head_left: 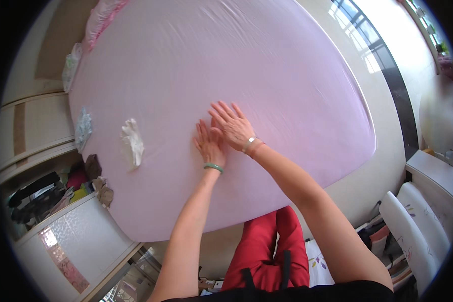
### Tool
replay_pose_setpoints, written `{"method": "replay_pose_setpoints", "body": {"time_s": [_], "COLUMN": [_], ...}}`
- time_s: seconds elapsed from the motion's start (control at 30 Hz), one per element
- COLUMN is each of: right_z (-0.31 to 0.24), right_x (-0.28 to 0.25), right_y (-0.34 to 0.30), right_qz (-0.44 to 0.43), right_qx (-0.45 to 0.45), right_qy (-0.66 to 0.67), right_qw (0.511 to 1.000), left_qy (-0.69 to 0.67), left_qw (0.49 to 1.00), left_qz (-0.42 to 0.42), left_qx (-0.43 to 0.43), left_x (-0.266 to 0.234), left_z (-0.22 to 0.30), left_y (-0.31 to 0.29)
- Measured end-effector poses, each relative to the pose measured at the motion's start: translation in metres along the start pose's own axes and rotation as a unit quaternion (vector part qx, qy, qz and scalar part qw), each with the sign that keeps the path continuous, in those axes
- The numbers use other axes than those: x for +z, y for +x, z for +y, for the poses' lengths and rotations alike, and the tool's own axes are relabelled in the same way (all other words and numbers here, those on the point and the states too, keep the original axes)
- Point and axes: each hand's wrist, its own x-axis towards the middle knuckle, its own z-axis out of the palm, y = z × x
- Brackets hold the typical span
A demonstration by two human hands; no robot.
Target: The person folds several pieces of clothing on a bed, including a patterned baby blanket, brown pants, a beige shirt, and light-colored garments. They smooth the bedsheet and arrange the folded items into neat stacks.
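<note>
A pale pink fitted sheet (287, 90) covers the bed in front of me, with fine wrinkles toward its far side. My left hand (210, 144) lies on the sheet, fingers stretched out, a green bangle on its wrist. Just right of it and slightly farther off, my right hand (231, 126) is flat with fingers spread, a pale band round its wrist. The two hands touch or overlap at the thumbs, and neither holds anything. A crumpled white glove-like cloth (132, 143) rests on the sheet to the left of my hands.
Left of the bed stands a white cabinet (80, 246) with an open compartment of folded clothes. A light blue crumpled cloth (83, 129) and a pink ruffled cloth (99, 22) lie along the bed's left edge. White chairs (407, 236) stand at the lower right.
</note>
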Motion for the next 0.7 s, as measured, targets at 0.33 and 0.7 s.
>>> {"method": "replay_pose_setpoints", "body": {"time_s": [0.33,0.7], "right_z": [0.249,0.362], "right_x": [-0.124,-0.187], "right_y": [-0.124,-0.303], "right_qz": [0.048,-0.023], "right_qx": [0.288,0.553], "right_qy": [-0.271,-0.295], "right_qw": [0.917,0.779], "left_qy": [-0.090,-0.210], "left_qw": [0.941,0.790], "left_qz": [-0.139,-0.367], "left_qx": [0.296,0.444], "left_x": [0.078,0.062], "left_z": [0.199,0.256], "left_y": [-0.065,-0.192]}}
